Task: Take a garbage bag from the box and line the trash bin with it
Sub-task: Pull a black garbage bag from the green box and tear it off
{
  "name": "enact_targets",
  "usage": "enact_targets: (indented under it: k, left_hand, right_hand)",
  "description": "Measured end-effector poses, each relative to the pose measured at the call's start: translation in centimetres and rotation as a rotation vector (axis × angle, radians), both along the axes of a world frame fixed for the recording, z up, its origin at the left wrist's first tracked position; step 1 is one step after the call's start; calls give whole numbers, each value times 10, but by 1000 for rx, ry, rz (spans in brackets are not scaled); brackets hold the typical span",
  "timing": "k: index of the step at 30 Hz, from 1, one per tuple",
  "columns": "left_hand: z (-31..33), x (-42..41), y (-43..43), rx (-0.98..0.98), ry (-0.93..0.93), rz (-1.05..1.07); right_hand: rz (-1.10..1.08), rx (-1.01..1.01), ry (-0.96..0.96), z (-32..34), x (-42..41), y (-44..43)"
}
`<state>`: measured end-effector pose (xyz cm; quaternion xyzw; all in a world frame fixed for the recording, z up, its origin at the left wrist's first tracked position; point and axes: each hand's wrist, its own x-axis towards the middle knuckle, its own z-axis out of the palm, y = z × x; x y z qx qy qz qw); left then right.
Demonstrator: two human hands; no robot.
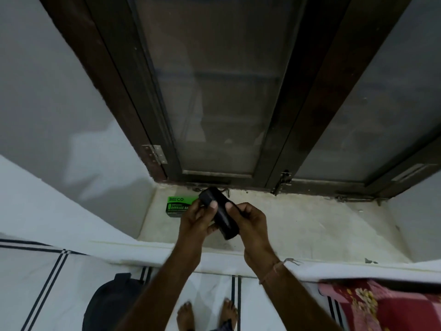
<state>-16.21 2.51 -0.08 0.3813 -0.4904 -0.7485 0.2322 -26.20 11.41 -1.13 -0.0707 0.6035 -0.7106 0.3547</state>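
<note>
Both thumbs pressed on a black garbage bag roll point(219, 213), with the fingers curled under it. The left hand point(196, 218) gripped its upper part and the right hand point(249, 222) its lower part, holding it tilted above the pale window sill point(310, 225). The green box point(177, 206) lay on the sill just behind the left hand. The dark trash bin point(107, 304) stood on the floor at lower left, beside 2 bare feet point(207, 314).
</note>
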Motion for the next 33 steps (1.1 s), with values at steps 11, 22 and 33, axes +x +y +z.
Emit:
enact_targets:
  k: [11, 22, 33]
  left_hand:
    - [0, 3, 3, 314, 56, 6]
    - [4, 11, 13, 407, 66, -77]
    - [8, 20, 7, 269, 86, -84]
  right_hand:
    - [-10, 73, -160, 5, 1, -12]
    - [-47, 201, -56, 6, 0, -9]
    - [277, 197, 335, 19, 4, -1]
